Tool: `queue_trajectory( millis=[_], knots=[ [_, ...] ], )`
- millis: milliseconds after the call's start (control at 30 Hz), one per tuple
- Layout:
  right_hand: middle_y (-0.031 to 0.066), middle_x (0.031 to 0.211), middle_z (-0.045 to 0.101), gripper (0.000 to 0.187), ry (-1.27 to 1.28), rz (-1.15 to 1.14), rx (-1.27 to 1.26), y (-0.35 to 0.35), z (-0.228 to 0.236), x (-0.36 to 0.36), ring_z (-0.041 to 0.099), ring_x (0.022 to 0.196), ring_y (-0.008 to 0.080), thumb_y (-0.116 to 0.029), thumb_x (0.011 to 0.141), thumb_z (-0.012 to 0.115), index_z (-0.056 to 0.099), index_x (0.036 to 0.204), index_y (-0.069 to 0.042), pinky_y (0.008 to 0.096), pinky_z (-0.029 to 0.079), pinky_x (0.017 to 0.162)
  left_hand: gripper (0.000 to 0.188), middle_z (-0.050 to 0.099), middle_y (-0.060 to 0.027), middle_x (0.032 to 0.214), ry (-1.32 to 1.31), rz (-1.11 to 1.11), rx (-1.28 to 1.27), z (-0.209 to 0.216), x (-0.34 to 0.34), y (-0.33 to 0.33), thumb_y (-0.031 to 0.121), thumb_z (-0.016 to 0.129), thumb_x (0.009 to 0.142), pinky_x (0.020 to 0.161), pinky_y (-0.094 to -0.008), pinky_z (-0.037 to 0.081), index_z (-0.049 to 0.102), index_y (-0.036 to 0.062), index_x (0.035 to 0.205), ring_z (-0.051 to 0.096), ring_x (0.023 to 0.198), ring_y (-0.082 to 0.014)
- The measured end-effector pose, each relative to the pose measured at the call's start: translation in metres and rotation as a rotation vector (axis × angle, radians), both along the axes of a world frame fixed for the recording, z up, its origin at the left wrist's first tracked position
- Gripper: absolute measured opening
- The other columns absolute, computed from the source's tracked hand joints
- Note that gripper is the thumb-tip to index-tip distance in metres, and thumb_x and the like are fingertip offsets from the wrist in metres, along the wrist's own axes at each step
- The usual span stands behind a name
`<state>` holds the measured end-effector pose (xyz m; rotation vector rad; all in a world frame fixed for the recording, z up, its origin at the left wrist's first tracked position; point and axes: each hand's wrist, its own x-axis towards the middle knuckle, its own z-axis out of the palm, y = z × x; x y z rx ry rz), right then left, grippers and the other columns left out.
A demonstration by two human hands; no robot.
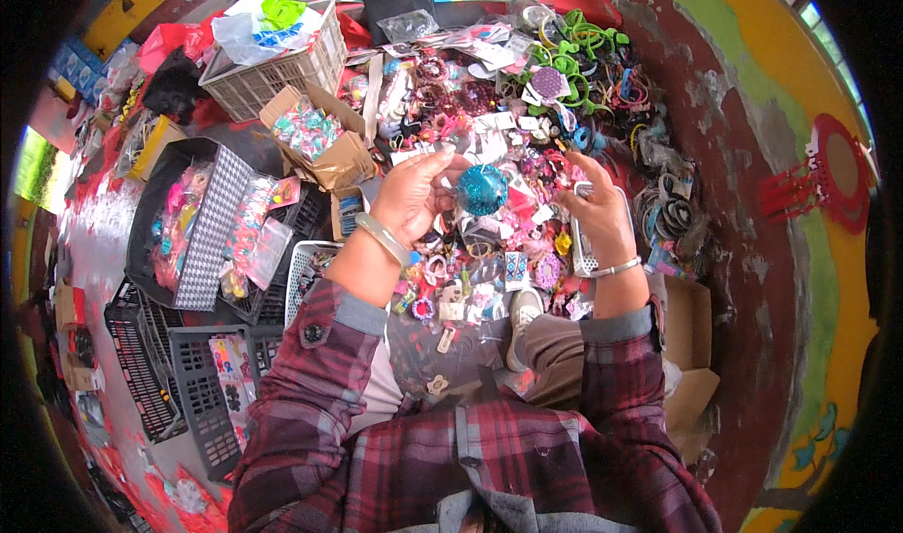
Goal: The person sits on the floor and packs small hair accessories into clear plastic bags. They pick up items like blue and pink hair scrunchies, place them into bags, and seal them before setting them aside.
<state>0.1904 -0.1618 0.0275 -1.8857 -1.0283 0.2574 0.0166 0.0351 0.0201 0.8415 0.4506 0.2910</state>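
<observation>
My left hand (414, 194) is closed on the edge of a round, glittery teal ornament (482, 191), held up over a spread pile of hair accessories (527, 222). What kind of ornament it is, I cannot make out. To the right of it, my right hand (604, 221) hovers with thumb and fingers apart and nothing visible between them. A white plastic basket (581, 251) lies partly hidden beneath that hand. Green headbands (583, 48) are heaped at the far right of the pile, with dark hair bands (666, 208) nearer along its right edge.
At the far left stand a beige crate (273, 77) with bags on it and a cardboard box (315, 138) of small packets. Left of me are a black houndstooth-trimmed box (212, 241) and a dark plastic basket (202, 392). Cardboard boxes (687, 326) lie by the right wall (752, 251).
</observation>
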Motion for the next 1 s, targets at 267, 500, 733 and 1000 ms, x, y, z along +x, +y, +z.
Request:
queue_trajectory(
  millis=[267,500,733,1000],
  knots=[
    [0.0092,0.081,0.065,0.034,1.113,0.14,0.016,0.02,0.015,-0.056,0.063,0.07,0.0153,-0.035,0.083,0.059,0.059,0.098,-0.004,0.0248,0.049,0.063,0.029,0.062,-0.0066,0.082,-0.045,0.172,-0.027,-0.008,0.003,-0.003,0.028,0.046,0.091,0.058,-0.0232,0.047,0.056,0.0015,0.098,0.058,0.067,-0.0117],
    [0.0054,0.074,0.065,0.015,1.056,0.077,0.117,0.027,0.002,-0.065,0.062,0.067,0.0109,-0.019,0.084,0.059,0.064,0.083,-0.005,0.0226,0.047,0.062,0.029,0.061,-0.0072,0.082,-0.059,0.18,-0.044,-0.002,0.001,-0.004,0.028,0.047,0.09,0.054,-0.0217,0.046,0.055,0.001,0.097,0.056,0.066,-0.0119],
    [0.0055,0.074,0.065,0.011,0.755,0.126,0.22,0.027,0.004,-0.064,0.06,0.071,0.012,-0.01,0.08,0.06,0.065,0.082,0.0,0.0245,0.045,0.071,0.028,0.062,-0.0076,0.085,-0.121,0.15,-0.099,0.004,-0.002,-0.004,0.027,0.051,0.088,0.055,-0.0234,0.047,0.055,0.0024,0.1,0.057,0.067,-0.0132],
    [0.0068,0.086,0.063,0.005,0.568,0.316,0.224,0.004,0.014,-0.033,0.056,0.086,0.0135,-0.004,0.073,0.064,0.065,0.075,0.0,0.027,0.042,0.078,0.03,0.063,-0.0074,0.083,-0.122,-0.092,-0.023,0.017,-0.006,0.005,0.025,0.059,0.083,0.058,-0.0254,0.049,0.056,0.0028,0.102,0.06,0.068,-0.0145]
  ],
)
